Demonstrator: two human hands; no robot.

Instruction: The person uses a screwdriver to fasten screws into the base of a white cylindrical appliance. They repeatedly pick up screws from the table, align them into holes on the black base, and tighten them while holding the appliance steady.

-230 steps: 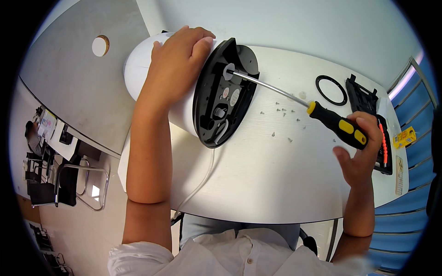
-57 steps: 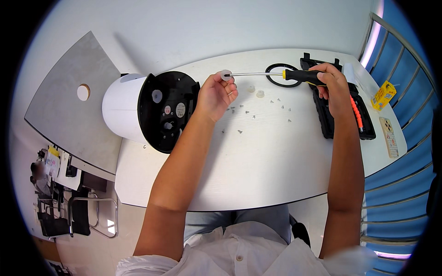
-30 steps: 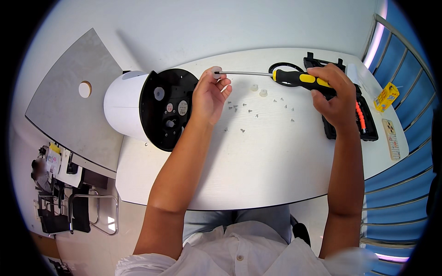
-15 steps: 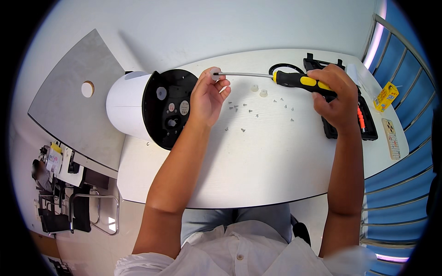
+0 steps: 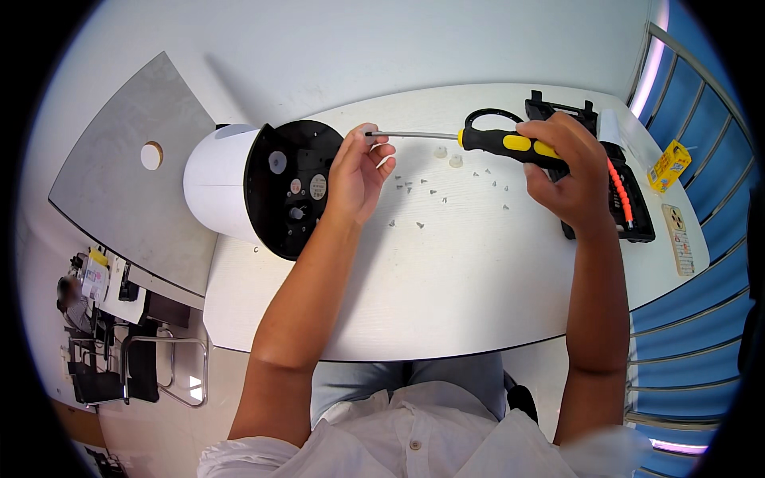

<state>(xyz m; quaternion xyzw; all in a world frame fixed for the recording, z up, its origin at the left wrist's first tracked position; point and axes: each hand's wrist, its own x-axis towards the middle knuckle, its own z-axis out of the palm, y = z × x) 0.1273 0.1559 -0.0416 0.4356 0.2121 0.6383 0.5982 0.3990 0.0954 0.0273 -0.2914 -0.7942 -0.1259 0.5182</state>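
Note:
My left hand [image 5: 355,177] pinches a small whitish translucent foot [image 5: 366,128] between thumb and fingers. Closed around the yellow-and-black handle of a screwdriver [image 5: 500,142] is my right hand [image 5: 575,169]. The screwdriver lies nearly level, its shaft pointing left and its tip at the foot; whether a screw sits there I cannot tell. Just left of my left hand, a white cylindrical appliance [image 5: 217,183] lies on its side, its black underside facing right. Two similar whitish feet [image 5: 456,161] stand on the table beneath the shaft. Several small screws [image 5: 409,190] are scattered nearer me.
An open black tool case [image 5: 637,233] with an orange flexible shaft [image 5: 621,193] lies at the right. Behind the screwdriver is a black ring [image 5: 494,113]. A yellow carton [image 5: 668,166] and a phone [image 5: 678,239] rest near the right edge, beside metal railings [image 5: 687,325].
My right hand and the screwdriver have shifted slightly left, with the tip now further into or against the foot. My left hand has moved very slightly left, still pinching the foot.

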